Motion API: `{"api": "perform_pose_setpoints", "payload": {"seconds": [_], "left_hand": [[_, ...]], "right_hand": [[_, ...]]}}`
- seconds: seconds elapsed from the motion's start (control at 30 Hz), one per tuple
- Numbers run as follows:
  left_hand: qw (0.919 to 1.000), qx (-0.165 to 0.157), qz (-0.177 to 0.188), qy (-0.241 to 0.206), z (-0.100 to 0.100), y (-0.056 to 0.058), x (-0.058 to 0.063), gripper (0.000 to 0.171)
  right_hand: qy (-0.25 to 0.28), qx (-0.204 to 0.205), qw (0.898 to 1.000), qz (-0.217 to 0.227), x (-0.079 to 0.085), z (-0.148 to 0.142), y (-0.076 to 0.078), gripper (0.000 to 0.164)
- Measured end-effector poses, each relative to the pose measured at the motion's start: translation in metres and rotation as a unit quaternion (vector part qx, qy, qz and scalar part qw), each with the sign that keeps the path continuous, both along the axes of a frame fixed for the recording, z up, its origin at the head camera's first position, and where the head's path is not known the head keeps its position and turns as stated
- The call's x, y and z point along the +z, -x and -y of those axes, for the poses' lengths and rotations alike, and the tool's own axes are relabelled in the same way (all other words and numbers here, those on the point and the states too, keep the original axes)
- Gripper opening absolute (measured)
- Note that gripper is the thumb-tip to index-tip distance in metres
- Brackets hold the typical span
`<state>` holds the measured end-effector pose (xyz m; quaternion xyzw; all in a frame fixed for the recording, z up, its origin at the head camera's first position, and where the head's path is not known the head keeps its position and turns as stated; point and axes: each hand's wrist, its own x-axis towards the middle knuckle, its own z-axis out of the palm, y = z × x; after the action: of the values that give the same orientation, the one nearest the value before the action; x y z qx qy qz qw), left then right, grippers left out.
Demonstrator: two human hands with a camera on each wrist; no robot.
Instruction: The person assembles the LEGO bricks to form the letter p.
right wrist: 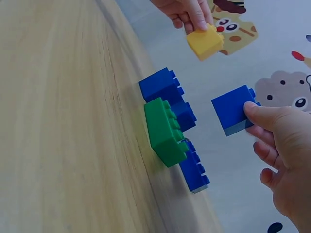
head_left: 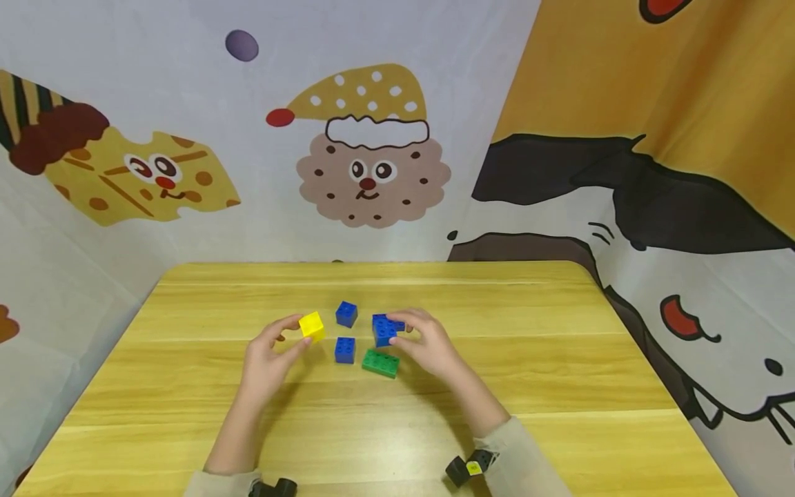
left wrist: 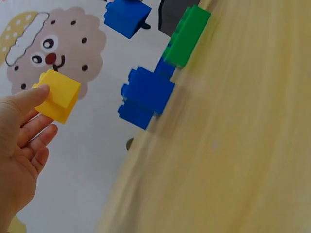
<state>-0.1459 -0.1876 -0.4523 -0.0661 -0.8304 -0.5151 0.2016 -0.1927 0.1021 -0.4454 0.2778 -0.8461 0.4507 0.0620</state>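
Note:
My left hand (head_left: 266,360) pinches a yellow toy brick (head_left: 312,326) between thumb and fingers, raised above the table. In the left wrist view the thumb lies across the yellow brick (left wrist: 60,97). Opposite it, my right hand (head_left: 436,346) holds a blue brick (head_left: 384,332) off the table, its studs upward in the head view. The right wrist view shows the thumb on that blue brick (right wrist: 232,110). Below and partly behind it lies another blue brick (head_left: 400,324), half hidden in the head view. A green brick (head_left: 381,363) lies just in front of the right hand's brick.
Two more blue bricks, a far one (head_left: 346,314) and a nearer one (head_left: 344,350), stand between the hands on the wooden table (head_left: 528,304). Beyond the table's back edge hangs a cloth with cartoon prints (head_left: 373,179). Both wrists wear small black devices (head_left: 466,468).

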Motion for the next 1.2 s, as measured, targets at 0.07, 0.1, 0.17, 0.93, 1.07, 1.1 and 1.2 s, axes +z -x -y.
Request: {"api": "perform_pose_setpoints", "payload": {"seconds": [0.07,0.1,0.17,0.93,1.07,1.1,1.2], "left_hand": [[0.9999,-0.002,-0.014,-0.004,-0.004,-0.002,0.003,0.04],[0.9998,-0.003,-0.019,-0.006,-0.005,-0.002,0.005,0.04],[0.9995,-0.007,-0.026,-0.014,-0.009,-0.004,0.009,0.039],[0.9967,-0.067,-0.038,-0.028,-0.056,-0.032,0.044,0.041],[0.9957,-0.081,-0.03,-0.031,-0.063,-0.036,0.046,0.042],[0.9952,-0.088,-0.027,-0.035,-0.065,-0.036,0.044,0.042],[0.9926,-0.112,-0.017,-0.045,-0.069,-0.037,0.039,0.04]], "right_hand": [[0.003,0.0,1.0,-0.005,0.001,-0.003,-0.003,0.038],[0.006,0.0,1.0,-0.007,0.001,-0.004,-0.005,0.038],[0.01,0.002,1.0,-0.01,0.002,-0.007,-0.008,0.038],[0.029,0.015,0.998,-0.046,-0.004,-0.04,-0.042,0.042],[0.023,0.007,0.999,-0.038,-0.007,-0.046,-0.047,0.042],[0.024,0.006,0.999,-0.039,-0.009,-0.047,-0.048,0.042],[0.028,0.008,0.999,-0.035,-0.011,-0.051,-0.051,0.043]]}}
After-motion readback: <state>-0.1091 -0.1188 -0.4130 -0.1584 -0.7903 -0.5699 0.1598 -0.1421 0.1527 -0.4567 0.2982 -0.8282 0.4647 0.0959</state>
